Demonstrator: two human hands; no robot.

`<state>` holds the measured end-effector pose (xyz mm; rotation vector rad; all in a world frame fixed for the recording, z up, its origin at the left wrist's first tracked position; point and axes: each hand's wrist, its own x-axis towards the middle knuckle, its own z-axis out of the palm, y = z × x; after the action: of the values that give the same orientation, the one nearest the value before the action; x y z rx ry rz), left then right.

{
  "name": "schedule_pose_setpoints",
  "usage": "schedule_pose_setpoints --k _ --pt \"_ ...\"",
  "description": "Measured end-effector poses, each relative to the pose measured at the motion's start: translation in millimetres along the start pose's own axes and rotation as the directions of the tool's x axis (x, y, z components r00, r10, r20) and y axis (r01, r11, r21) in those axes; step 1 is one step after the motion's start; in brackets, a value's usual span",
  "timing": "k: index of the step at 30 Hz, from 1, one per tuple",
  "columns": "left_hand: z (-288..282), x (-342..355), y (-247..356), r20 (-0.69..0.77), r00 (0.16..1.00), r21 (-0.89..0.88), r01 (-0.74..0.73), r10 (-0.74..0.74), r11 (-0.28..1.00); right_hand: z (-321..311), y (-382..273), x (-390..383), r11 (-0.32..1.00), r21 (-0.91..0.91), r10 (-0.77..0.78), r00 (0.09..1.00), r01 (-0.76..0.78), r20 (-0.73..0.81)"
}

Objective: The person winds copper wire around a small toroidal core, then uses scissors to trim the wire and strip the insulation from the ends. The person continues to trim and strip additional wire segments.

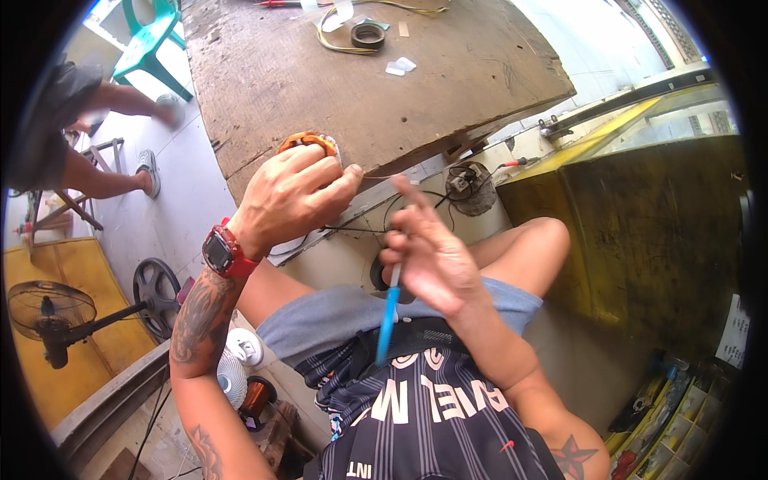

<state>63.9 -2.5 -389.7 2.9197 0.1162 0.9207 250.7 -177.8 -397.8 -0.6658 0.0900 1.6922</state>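
My left hand (300,188), with a red watch on its wrist, is closed on a motor stator (326,142) at the table's near edge. Orange-copper windings show around its ring, and my fingers cover most of it. From there a thin wire (378,177) stretches right toward the fingertips of my right hand (432,256). That hand is blurred, its palm turned partly up. A screwdriver-like tool with a blue handle (387,324) hangs down from its fingers, its thin shaft held among them. Whether the fingertips pinch the wire is too smeared to tell.
On the wooden table (384,104) lie a tape roll (368,35), yellow wires and small clear scraps. A fan (52,312) stands at left, near another person's legs (104,172). Black cables (352,230) run below the table. Right are a dark panel (656,248) and a parts tray (680,424).
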Motion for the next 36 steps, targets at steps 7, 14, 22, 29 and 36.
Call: schedule_pose_setpoints --k 7,14,22,29,36 --pt "-15.9 11.4 3.3 0.161 0.971 -0.205 0.207 -0.175 0.957 -21.1 -7.0 4.2 0.983 -0.150 -0.119 0.988 0.102 -0.102" --pt "-45.2 31.1 -19.5 0.506 0.857 -0.517 0.394 -0.100 0.760 -8.7 -80.3 14.1 -0.880 -0.103 0.113 0.414 0.464 0.903" --pt "-45.4 30.3 -18.9 0.499 0.865 -0.507 0.339 -0.051 0.792 16.1 -55.6 -12.4 -0.895 0.191 0.252 0.102 0.403 0.962" --pt "-45.9 30.2 -19.2 0.501 0.863 -0.505 0.353 -0.066 0.788 -0.6 -60.5 16.1 -0.855 -0.009 0.175 0.305 0.518 0.936" --pt "-43.2 28.0 -19.5 0.483 0.875 -0.528 0.328 -0.042 0.783 -4.0 -49.9 -1.2 -0.876 -0.127 0.008 0.276 0.466 0.961"
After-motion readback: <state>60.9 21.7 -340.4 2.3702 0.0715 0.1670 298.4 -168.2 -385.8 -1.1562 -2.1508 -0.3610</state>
